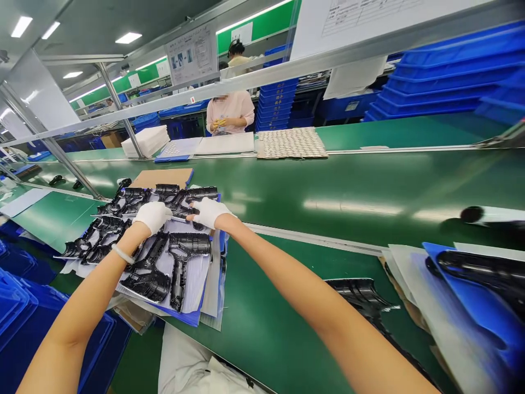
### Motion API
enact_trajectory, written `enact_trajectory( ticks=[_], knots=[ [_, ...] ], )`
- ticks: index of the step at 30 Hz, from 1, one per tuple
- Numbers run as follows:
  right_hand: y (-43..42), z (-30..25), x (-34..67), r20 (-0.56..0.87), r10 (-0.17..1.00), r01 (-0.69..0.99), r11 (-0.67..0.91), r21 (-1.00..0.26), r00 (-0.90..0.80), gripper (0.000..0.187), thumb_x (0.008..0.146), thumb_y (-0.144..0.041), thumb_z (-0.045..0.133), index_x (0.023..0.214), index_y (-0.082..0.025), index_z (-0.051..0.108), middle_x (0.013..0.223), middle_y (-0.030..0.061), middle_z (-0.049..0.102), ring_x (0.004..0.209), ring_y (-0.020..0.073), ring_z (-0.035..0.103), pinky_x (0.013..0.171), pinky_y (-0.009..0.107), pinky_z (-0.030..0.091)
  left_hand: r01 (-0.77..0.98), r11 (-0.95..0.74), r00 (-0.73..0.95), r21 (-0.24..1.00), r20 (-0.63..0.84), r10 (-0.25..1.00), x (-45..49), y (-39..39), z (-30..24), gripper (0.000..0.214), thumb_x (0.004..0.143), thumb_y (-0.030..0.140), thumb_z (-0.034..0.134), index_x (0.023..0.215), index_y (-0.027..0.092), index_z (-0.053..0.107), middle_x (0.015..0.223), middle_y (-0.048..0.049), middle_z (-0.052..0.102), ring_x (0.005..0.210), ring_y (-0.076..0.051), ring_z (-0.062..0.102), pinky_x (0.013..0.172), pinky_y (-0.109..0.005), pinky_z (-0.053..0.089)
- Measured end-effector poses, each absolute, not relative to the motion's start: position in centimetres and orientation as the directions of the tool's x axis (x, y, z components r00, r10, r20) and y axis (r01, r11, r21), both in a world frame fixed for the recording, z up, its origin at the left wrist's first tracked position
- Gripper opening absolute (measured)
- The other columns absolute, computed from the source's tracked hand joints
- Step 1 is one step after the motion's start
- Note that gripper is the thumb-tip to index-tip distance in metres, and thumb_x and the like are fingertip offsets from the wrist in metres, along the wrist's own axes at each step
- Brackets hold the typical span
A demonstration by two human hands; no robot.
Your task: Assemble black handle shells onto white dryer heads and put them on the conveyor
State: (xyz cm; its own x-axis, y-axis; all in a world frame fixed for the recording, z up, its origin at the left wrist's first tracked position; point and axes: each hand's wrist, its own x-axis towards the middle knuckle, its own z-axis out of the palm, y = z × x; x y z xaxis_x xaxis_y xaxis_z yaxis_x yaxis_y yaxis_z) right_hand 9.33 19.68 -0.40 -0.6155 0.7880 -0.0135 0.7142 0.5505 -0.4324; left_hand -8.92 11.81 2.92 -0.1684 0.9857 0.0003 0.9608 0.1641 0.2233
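Note:
Black pistol-shaped plastic housing halves lie in rows on a stack of pale sheets and blue trays. My left hand, in a white glove, is over the middle of the rows. Its fingers are pressed together, and what they grip, if anything, is hidden. My right hand, also gloved, reaches in from the right with thumb and forefinger apart. Its fingertips are at a housing half in the back row. Whether they touch it I cannot tell.
A conveyor belt runs behind the stack. To the right, another housing half lies near blue trays and sheets. Blue bins stand at lower left. A co-worker sits across the belt, beneath a metal rail.

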Motion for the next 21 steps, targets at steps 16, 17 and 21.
enact_trajectory(
  ticks=[16, 17, 21],
  knots=[
    [12.7, -10.8, 18.8, 0.781, 0.625, 0.452, 0.692, -0.562, 0.014, 0.024, 0.089, -0.030, 0.040, 0.105, -0.022, 0.057, 0.097, 0.0109, 0.066, 0.093, 0.0251, 0.064, 0.085, 0.043, 0.053, 0.335, 0.177, -0.630, 0.926, 0.080, 0.773, -9.4, 10.2, 1.8, 0.027, 0.057, 0.024, 0.084, 0.062, 0.016, 0.059, 0.058, 0.0042, 0.057, 0.068, -0.017, 0.061, 0.070, -0.030, 0.052],
    [12.3, -11.2, 19.4, 0.807, 0.589, 0.438, 0.719, -0.539, 0.025, 0.026, 0.093, -0.034, 0.037, 0.103, -0.023, 0.058, 0.096, 0.0101, 0.067, 0.092, 0.0247, 0.065, 0.084, 0.043, 0.054, 0.289, 0.182, -0.646, 0.940, 0.051, 0.761, -9.2, 10.3, 1.8, 0.027, 0.055, 0.016, 0.085, 0.063, 0.015, 0.059, 0.058, 0.0051, 0.057, 0.067, -0.016, 0.060, 0.069, -0.029, 0.052],
    [11.3, -11.8, 21.3, 0.867, 0.495, 0.428, 0.772, -0.469, 0.058, 0.034, 0.097, -0.042, 0.033, 0.098, -0.024, 0.061, 0.089, 0.0080, 0.069, 0.090, 0.0242, 0.067, 0.083, 0.044, 0.054, 0.025, 0.132, -0.628, 0.991, -0.088, 0.773, -8.4, 9.8, 3.3, 0.012, 0.078, 0.006, 0.069, 0.082, 0.013, 0.061, 0.075, 0.0017, 0.063, 0.067, -0.012, 0.062, 0.061, -0.025, 0.054]
  ],
)
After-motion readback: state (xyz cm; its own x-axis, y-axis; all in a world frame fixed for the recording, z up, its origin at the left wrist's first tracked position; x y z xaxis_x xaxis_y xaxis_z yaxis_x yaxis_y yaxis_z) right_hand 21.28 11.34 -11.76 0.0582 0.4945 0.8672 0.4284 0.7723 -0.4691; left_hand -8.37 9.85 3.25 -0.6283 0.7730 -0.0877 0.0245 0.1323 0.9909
